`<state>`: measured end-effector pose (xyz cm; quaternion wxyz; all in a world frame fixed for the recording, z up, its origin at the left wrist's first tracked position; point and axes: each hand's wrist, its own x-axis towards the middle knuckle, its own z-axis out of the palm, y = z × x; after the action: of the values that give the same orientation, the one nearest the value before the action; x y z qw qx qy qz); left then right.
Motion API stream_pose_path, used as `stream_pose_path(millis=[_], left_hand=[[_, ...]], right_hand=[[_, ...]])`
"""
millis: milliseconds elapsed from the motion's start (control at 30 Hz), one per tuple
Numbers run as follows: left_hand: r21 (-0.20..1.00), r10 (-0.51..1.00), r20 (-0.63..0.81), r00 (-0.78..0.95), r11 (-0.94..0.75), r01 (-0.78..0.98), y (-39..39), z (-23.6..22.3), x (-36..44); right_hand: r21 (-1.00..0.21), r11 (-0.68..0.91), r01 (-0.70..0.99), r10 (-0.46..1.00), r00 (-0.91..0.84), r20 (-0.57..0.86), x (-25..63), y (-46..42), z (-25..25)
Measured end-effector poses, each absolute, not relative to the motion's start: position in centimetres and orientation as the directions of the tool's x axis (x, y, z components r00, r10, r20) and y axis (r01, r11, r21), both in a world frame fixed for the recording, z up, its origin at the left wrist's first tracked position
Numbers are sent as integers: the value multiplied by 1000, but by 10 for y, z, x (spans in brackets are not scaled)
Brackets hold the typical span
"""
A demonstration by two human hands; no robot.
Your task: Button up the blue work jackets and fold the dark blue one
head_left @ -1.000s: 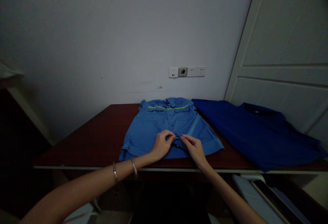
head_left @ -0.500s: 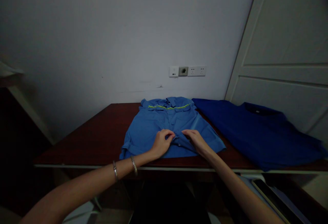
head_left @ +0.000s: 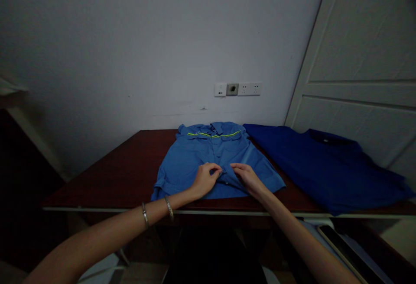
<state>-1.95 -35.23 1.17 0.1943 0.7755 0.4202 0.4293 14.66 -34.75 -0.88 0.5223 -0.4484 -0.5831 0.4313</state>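
Observation:
A light blue work shirt point(head_left: 185, 158) lies front up on the table, its collar towards the wall and a yellow-green stripe across the chest. My left hand point(head_left: 206, 180) is closed in a pinch on the shirt's front edge, near the lower middle. Just to its right, my right hand point(head_left: 247, 176) pinches the shirt's other front edge with thumb and fingers together. Between the hands the cloth is slightly raised, with a dark gap and a small pale spot below. Any button at the fingertips is too small to make out.
The dark red table point(head_left: 113, 167) stands against a wall with sockets point(head_left: 244, 89). A dark blue T-shirt point(head_left: 299, 162) lies spread to the right, beside a white panelled door point(head_left: 357, 72). Below the table's right edge is a dark flat object with a pale rim point(head_left: 344, 247).
The view has shifted very slightly. Both hands keep their pinches at nearly the same place on the work shirt.

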Motion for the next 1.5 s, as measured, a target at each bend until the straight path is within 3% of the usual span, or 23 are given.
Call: stream_pose_path(millis=[100, 300, 567, 933, 1133, 1267, 1500], left_hand=[[659, 816, 507, 278, -575, 485, -351, 11, -20], [652, 807, 516, 289, -588, 478, -347, 6, -22], [728, 855, 452, 252, -517, 449, -343, 2, -20], [933, 954, 269, 131, -292, 210, -342, -7, -19], [967, 973, 225, 61, -230, 106, -344, -6, -19], [974, 973, 206, 102, -214, 72, -346, -5, -18], [977, 975, 195, 110, -202, 65, -344, -7, -19]], right_hand=[[-990, 142, 15, 981, -137, 138, 146, -350, -7], [-991, 134, -2, 981, -142, 132, 149, -347, -8], [-924, 332, 189, 942, -116, 315, 145, -347, -10], [-742, 520, 423, 846, -140, 514, 140, -357, -12], [-643, 613, 458, 772, -173, 612, 138, -357, -15], [-614, 646, 453, 743, -189, 642, 137, -356, -18], [-659, 612, 438, 774, -158, 613, 137, -356, -19]])
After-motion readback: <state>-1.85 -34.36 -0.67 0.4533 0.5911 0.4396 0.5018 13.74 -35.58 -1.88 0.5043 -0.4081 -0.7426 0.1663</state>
